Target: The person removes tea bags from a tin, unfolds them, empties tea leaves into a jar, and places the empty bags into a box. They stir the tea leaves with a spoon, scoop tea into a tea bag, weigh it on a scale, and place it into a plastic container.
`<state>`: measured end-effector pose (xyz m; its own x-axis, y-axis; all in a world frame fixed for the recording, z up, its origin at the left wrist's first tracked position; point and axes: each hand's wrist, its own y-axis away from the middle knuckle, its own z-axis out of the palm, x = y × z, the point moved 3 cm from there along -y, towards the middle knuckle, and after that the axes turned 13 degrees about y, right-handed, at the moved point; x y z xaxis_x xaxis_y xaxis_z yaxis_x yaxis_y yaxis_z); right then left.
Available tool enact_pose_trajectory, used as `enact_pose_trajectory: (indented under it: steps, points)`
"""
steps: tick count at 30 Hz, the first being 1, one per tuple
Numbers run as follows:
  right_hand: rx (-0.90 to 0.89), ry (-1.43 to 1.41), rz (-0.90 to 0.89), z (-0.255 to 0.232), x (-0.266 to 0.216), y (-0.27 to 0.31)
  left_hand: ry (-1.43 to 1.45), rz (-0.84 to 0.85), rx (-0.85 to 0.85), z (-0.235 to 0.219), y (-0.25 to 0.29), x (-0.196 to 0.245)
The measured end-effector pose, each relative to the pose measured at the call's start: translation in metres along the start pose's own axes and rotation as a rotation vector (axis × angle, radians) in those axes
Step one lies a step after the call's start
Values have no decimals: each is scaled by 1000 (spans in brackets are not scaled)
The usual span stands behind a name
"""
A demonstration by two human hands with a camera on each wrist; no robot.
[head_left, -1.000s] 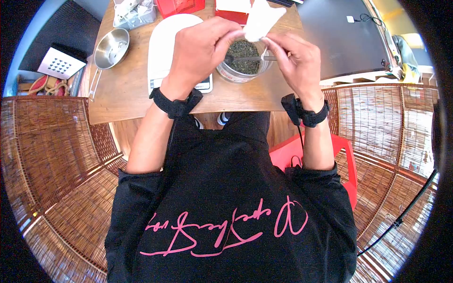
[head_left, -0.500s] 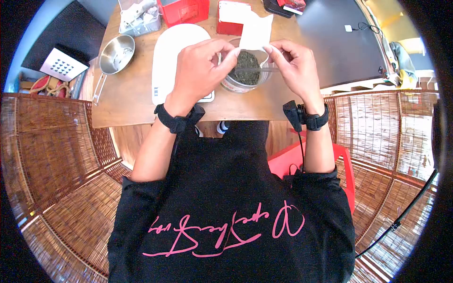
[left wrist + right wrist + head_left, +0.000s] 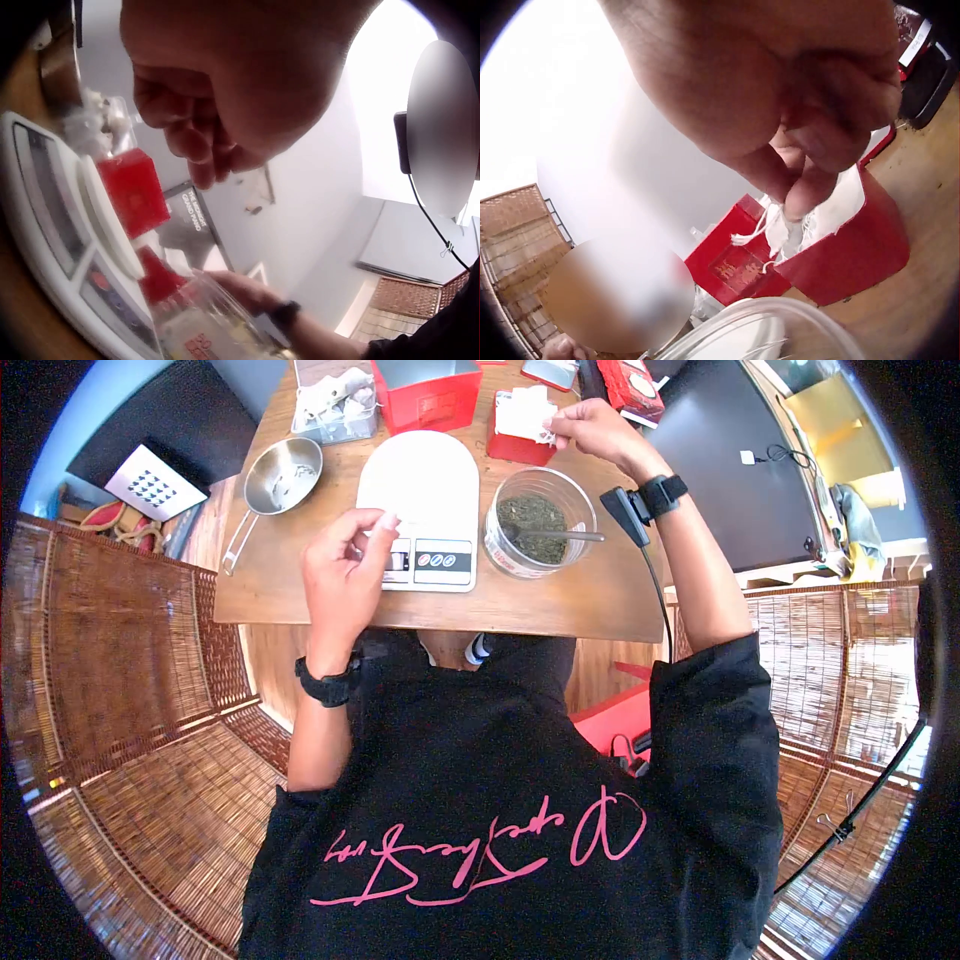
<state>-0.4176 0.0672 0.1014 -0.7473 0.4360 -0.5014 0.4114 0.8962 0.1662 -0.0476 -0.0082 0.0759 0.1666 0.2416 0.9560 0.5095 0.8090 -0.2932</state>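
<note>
My right hand (image 3: 598,435) reaches to a small red box (image 3: 520,450) at the back of the table and pinches a white cloth drawstring bag (image 3: 780,234) at its opening. White strings trail from the bag in the right wrist view. My left hand (image 3: 345,575), its fingers loosely curled and holding nothing, hovers over the front left corner of a white kitchen scale (image 3: 415,475). Right of the scale stands a clear plastic tub (image 3: 507,557) of dark dried leaves (image 3: 528,520), with a spoon (image 3: 580,536) lying across it.
A steel pan (image 3: 270,480) with a long handle sits at the left. Behind the scale are a clear container (image 3: 340,430) of white items and a larger red box (image 3: 430,402). A red packet (image 3: 632,390) lies at the back right.
Both hands were pinching a white bag above the tub. The left hand has let go and drawn back left; the right hand has moved away to the red box. The tub is now uncovered.
</note>
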Motion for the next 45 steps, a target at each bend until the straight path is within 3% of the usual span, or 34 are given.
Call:
enact_pose_trajectory:
  steps: [6,8,10,12,14,16,20,25,33,36,38,40,44,45]
  points:
    - [-30,340,18,-8,-17,-6,27,-34,116,-42,6,-16]
    - [237,557,-19,-21,-30,-1,-32,-20,180,-56,3,-25]
    - [294,612,-44,-23,-38,0,-24,31,186,-66,1,-32]
    - [379,536,-337,-17,-46,-3,-69,-77,246,-74,-1,-38]
    - [335,635,-397,-10,-41,-13,-87,-35,250,-77,-2,-46]
    - [365,796,-584,-1,-41,-19,-112,4,246,-82,-3,-54]
    - [194,821,-472,2,-39,-27,-122,-3,317,-83,1,-62]
    - [76,744,-497,7,-35,-43,-206,-94,316,-83,4,-66]
    - [-34,686,-527,3,-34,-59,-231,-32,342,-82,5,-67]
    - [-94,744,-537,-14,-62,-55,-212,-39,367,-83,5,-69]
    - [-50,784,-583,-32,-78,-67,-231,19,386,-83,6,-68]
    - [251,657,-508,-43,-98,-73,-239,17,399,-84,7,-66]
    - [225,654,-564,-40,-151,-90,-249,40,417,-84,6,-68]
    - [126,581,-581,-29,-154,-103,-250,45,415,-84,7,-69]
